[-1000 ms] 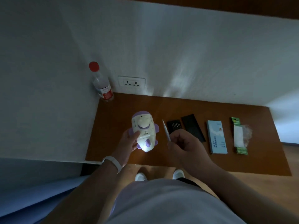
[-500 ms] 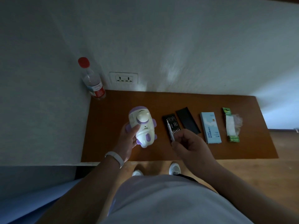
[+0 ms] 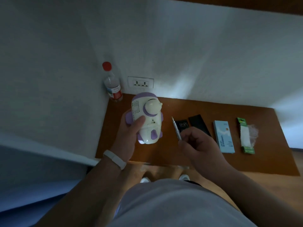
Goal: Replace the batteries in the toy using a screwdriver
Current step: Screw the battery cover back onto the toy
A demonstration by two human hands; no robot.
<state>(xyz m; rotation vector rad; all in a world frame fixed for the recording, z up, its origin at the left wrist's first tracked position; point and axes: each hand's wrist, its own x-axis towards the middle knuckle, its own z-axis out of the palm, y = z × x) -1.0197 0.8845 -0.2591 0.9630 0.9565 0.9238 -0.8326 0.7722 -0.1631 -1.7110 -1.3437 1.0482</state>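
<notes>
Nearest the camera, a white wristband [image 3: 114, 158] circles the left wrist. Just beyond it the left hand [image 3: 129, 136] holds the toy [image 3: 148, 119] up over the left end of the desk [image 3: 196, 107]. Its grip wraps the body from the left, with the thumb lying across the white front. The toy is a white and purple rocket-like figure, tilted so that its rounded purple top points away from the person.

To the right of the toy and apart from it, the right hand [image 3: 199, 145] has its grip pinched on the lower end of a slim silver screwdriver [image 3: 176, 130]. The tip points up and away and touches nothing.

Farther back on the desk lie an open black bit case [image 3: 183, 125], its black lid [image 3: 199, 126] just beside it, a light blue box [image 3: 223, 138], and at the far right a green-carded pack [image 3: 246, 136], which I take for the new batteries. In the far corner stands a red-capped bottle [image 3: 113, 86], near a double wall socket [image 3: 141, 82].

The task looks barely begun: tool and toy are in hand, but no compartment shows open. The next move calls for turning the toy until the cover screw faces the person. The tip must then seat squarely in the screw while the left grip braces the body. In this dim light, finding so small a screw may be slow.
</notes>
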